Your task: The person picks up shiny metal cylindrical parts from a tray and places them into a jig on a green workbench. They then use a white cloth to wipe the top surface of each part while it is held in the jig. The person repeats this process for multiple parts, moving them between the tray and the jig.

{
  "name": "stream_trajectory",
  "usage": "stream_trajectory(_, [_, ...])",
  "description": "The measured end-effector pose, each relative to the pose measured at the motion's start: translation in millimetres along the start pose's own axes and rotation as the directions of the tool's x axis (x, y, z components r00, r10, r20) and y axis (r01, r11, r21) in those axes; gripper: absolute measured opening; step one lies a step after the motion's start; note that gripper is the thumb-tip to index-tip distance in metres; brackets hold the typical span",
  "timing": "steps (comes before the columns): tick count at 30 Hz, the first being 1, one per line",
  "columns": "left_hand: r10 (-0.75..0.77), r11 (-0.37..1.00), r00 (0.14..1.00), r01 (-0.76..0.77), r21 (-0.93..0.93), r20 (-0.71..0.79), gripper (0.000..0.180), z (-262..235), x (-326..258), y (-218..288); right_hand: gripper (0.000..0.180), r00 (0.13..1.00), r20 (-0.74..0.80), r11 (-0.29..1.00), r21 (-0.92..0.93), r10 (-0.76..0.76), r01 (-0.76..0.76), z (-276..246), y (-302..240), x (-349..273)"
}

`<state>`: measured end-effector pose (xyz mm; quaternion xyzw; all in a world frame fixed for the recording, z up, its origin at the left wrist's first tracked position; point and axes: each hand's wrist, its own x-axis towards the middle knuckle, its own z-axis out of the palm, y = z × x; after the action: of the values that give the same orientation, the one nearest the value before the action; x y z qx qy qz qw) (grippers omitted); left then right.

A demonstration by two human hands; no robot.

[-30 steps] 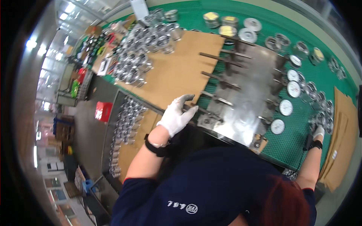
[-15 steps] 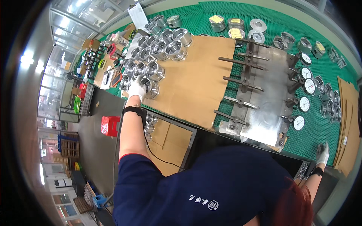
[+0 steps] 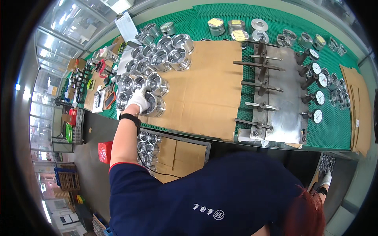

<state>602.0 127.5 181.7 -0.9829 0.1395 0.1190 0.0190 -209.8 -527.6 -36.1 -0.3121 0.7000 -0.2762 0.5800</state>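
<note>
My left hand (image 3: pixel 139 101), in a white glove, is closed over a metal piston in the front row of a group at the left of the bench; the hand mostly hides that piston. Right beside its thumb stands another shiny piston (image 3: pixel 156 106), open end up. More pistons (image 3: pixel 160 59) are grouped behind, on brown cardboard (image 3: pixel 214 86). Far to the right and below bench height, my gloved right hand (image 3: pixel 326 179) reaches to a cluster of small-looking metal pistons (image 3: pixel 327 162). Its fingers are too small and dim to read.
A steel plate (image 3: pixel 285 126) carries rod fixtures and several dial gauges (image 3: pixel 317 116). Labelled pistons (image 3: pixel 216 27) stand along the back on green matting. Cardboard sheets (image 3: pixel 355 114) lean at the right. Under the bench, more pistons (image 3: pixel 149 148) sit in a drawer. A red bin (image 3: pixel 104 152) stands left.
My right hand has gone from the bench's right corner down to the pistons below it. My left hand stays at the front row of pistons. The view has shifted.
</note>
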Motion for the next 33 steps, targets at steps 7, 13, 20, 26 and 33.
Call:
stream_trajectory(7, [0.034,0.986,0.992,-0.053,-0.157,-0.122,0.059,36,-2,0,0.044,0.996,0.091,1.000,-0.011,-0.002,0.003,-8,20,12])
stream_trajectory(13, [0.168,0.973,0.977,-0.186,-0.134,-0.133,0.055,22,-72,106,0.039,0.993,0.104,0.998,-0.024,0.058,-0.056,35,-5,2])
stream_trajectory(20, [0.347,0.914,0.938,-0.339,-0.224,-0.007,0.047,25,-95,186,0.036,0.965,0.213,0.961,-0.196,-0.152,0.195,119,-57,-40])
stream_trajectory(26, [0.181,0.777,0.930,-0.334,-0.533,-0.319,0.068,-17,-73,127,0.046,0.960,0.200,0.952,-0.197,-0.194,0.233,123,-48,-92])
stream_trajectory(33, [-0.290,0.947,0.936,0.311,0.085,-0.199,0.072,5,40,-98,0.040,0.988,0.116,0.979,-0.163,-0.101,0.120,54,5,-78])
